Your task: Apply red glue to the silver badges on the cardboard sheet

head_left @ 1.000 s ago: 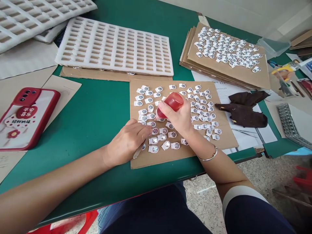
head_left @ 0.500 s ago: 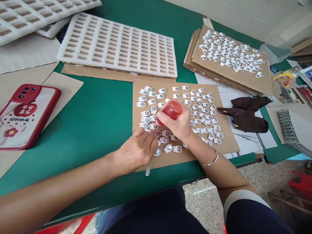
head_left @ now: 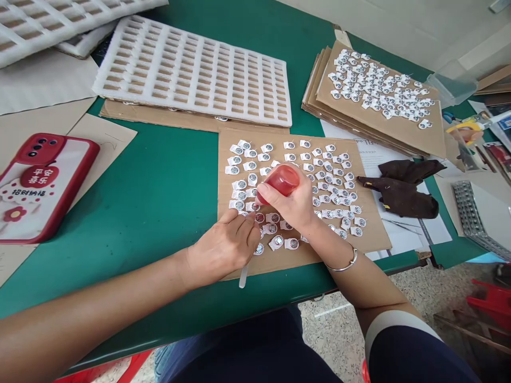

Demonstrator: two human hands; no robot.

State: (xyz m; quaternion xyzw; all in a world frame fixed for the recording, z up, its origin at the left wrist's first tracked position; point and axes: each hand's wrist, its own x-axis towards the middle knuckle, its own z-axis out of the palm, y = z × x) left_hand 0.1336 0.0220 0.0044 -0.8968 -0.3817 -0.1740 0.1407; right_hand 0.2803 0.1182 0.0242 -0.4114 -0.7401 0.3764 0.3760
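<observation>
My right hand point(head_left: 293, 205) is wrapped round a small, translucent red squeeze bottle point(head_left: 282, 181), tilted bottom-up; its lower end is hidden by my fingers. My left hand point(head_left: 227, 239) is closed just below and to the left, fingertips close to the bottle's lower end. From under its heel sticks out the flat, pale end of a thin tool point(head_left: 243, 277); the rest is hidden, so its kind is unclear. Both hands are over a cardboard sheet point(head_left: 239, 268) bearing rows of small white tabs with round, dark-rimmed discs point(head_left: 278, 242).
White foam grid trays point(head_left: 191, 74) lie at the back left. At the back right is a stack of cardboard sheets point(head_left: 343, 114) with more discs. A red-cased phone point(head_left: 48, 186) is left, a dark brown cloth item point(head_left: 409, 189) right, beside thin metal tweezers point(head_left: 401, 225).
The view has shifted very slightly. Both hands, the red bottle and the pale tool keep nearly the same places over the cardboard.
</observation>
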